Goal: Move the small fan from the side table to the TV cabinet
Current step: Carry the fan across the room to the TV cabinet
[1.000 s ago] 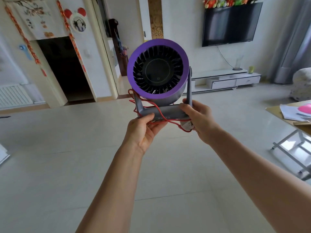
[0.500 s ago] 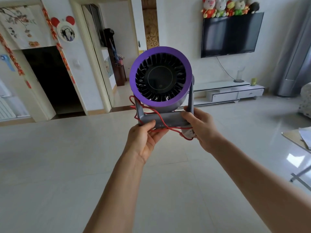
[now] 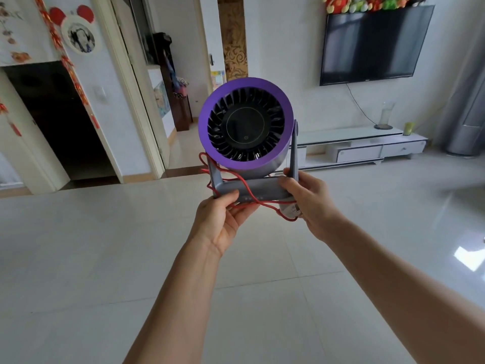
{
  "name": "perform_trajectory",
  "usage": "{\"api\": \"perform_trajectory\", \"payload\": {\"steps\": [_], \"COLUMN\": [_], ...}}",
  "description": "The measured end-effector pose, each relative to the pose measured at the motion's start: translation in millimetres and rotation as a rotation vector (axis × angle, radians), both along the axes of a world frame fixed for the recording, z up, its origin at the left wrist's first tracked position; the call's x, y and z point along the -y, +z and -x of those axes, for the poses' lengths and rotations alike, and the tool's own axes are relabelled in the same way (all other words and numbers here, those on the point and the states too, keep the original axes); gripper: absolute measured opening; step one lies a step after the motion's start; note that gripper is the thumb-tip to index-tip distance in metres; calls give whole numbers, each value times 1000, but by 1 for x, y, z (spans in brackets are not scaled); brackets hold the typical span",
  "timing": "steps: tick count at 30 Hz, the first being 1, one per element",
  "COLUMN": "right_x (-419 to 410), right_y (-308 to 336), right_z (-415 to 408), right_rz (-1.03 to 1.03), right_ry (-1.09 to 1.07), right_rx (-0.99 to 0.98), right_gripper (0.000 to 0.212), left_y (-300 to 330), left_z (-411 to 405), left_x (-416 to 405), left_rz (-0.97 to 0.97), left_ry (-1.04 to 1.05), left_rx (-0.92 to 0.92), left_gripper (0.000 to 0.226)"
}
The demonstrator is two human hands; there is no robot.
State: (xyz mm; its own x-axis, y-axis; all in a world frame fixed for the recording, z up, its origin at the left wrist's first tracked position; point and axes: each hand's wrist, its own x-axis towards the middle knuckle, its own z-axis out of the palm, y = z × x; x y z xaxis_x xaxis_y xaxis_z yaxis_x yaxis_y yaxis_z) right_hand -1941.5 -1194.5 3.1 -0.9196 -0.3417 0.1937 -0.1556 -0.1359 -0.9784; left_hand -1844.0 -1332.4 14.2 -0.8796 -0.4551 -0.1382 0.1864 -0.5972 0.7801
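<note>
Small purple fan [image 3: 245,127] held upright in mid-air over the tiled floor [image 3: 105,258], left hand [image 3: 223,219] and right hand [image 3: 307,198] clasped on its grey base, red cord [image 3: 252,200] looped around, white TV cabinet [image 3: 367,145] beyond at the wall, under the television [image 3: 372,43]

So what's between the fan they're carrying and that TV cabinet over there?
In the head view, only bare tiled floor lies between the fan, held in both hands, and the TV cabinet.
</note>
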Motion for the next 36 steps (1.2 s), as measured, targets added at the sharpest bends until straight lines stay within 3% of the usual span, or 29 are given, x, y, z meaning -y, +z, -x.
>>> {"api": "perform_trajectory", "payload": {"steps": [13, 36], "right_x": [130, 204], "right_y": [26, 16], "right_z": [256, 747], "right_rz": [30, -54], "right_ry": [-124, -86], "right_rx": [20, 1], "right_gripper": [12, 5], "left_y": [21, 6], "left_z": [281, 770], "left_x": [141, 219], "left_rz": [16, -73], "left_ry": [-105, -96], "left_rx": [0, 59], "left_gripper": [26, 37]}}
